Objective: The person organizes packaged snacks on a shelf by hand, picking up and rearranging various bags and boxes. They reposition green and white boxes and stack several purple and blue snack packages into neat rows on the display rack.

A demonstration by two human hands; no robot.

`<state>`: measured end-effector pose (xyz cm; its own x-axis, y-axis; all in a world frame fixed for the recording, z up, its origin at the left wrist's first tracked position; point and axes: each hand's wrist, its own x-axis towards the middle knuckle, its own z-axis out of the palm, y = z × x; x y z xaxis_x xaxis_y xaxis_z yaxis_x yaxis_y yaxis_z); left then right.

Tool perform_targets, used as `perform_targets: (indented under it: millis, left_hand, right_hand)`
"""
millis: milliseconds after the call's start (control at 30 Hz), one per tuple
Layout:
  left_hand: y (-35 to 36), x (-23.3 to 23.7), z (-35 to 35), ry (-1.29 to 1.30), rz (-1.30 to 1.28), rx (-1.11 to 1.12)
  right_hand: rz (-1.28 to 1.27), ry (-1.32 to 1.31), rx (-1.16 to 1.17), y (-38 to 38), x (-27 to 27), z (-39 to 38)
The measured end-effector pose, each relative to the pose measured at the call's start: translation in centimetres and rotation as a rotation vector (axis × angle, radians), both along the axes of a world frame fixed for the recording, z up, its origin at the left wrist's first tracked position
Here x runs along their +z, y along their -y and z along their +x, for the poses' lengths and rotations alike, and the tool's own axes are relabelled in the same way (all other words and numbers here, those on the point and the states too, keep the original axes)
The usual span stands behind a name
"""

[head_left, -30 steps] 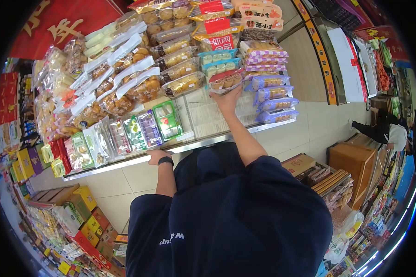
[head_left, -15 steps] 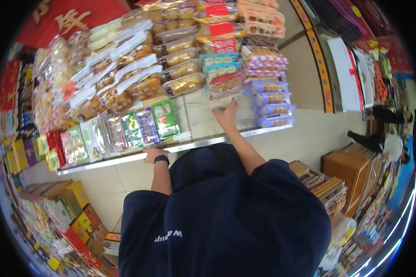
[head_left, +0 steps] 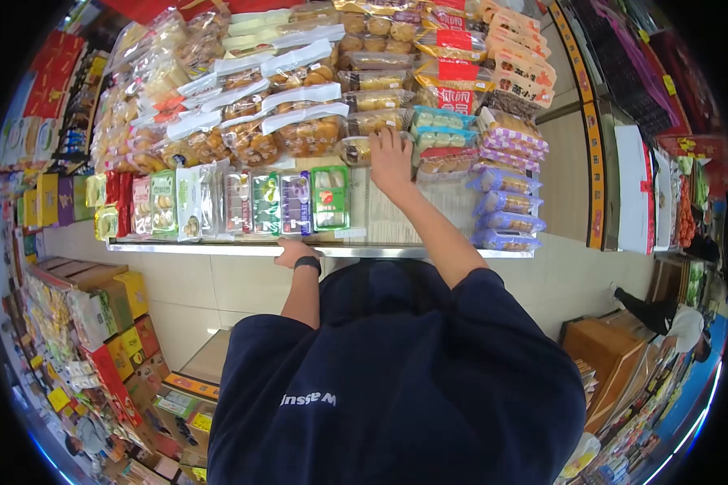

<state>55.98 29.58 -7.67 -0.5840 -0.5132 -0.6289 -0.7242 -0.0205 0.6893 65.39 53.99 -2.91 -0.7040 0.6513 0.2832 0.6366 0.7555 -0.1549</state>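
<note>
My right hand [head_left: 391, 166] reaches over the front clear pack of yellow pastries [head_left: 354, 151]; its fingers lie stretched and slightly apart on the wrapper. At the display's front metal edge [head_left: 429, 252], my left hand [head_left: 293, 251] is closed around the rim, a dark band on its wrist. Just beyond it stands a green-framed pack of small round sweets [head_left: 330, 198], beside a purple pack [head_left: 297, 204]. To the right of my right hand are a red-topped pastry pack [head_left: 446, 163] and light-blue packs [head_left: 443, 129].
Purple-wrapped packs [head_left: 505, 220] are stacked at the display's right end. Bags of round biscuits with white tops [head_left: 303, 129] fill the middle. Cartons [head_left: 125, 347] stand at lower left and a wooden cabinet [head_left: 603, 356] at lower right. A person [head_left: 679, 327] is at far right.
My right hand has moved left and away from me, from beside the red-topped pack onto the yellow pastry pack. My left hand stays on the rim. The view has turned.
</note>
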Motion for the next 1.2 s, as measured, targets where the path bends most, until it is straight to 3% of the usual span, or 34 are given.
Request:
perform_targets:
  millis: [233,367,467,533,633,767,833,967,1100,1200]
  left_hand:
    - [0.7,-1.6,-0.4,-0.023,-0.037,0.016]
    - [0.6,-1.4,-0.5,-0.036,-0.086,0.029]
    - [0.6,-2.2,-0.5,-0.055,-0.125,0.028]
    - [1.1,-3.9,-0.5,-0.046,-0.149,0.019]
    - [0.8,-2.9,-0.5,-0.036,-0.151,0.025]
    - [1.7,-4.9,-0.8,-0.078,-0.097,0.032]
    - [1.0,-3.5,-0.4,-0.059,-0.053,0.039]
    - [0.3,-0.8,-0.2,0.004,0.027,0.029]
    - [0.4,-0.2,-0.2,0.044,0.074,0.039]
    - [0.0,1.0,0.0,0.05,0.092,0.059]
  right_hand:
    - [-0.152,0.03,0.006,-1.2,0.6,0.1]
    - [0.036,-0.07,0.038,1.3,2.1,-0.1]
    - [-0.325,-0.174,0.156,5.4,-0.1,0.1]
    - [-0.572,-0.285,0.009,8.6,-1.2,0.0]
    - [-1.071,-0.144,-0.341,9.9,-6.5,-1.0]
    - [-1.311,-0.286,-0.278,10.2,-5.4,-1.5]
    - [-1.487,-0.31,-0.261,10.0,-4.2,-1.6]
    - [-1.56,-0.232,-0.216,10.0,-6.3,0.5]
    - [-1.649,-0.318,-0.151,8.8,-3.2,7.8]
    - [-1.649,-0.346,-0.288,6.6,-0.3,14.7]
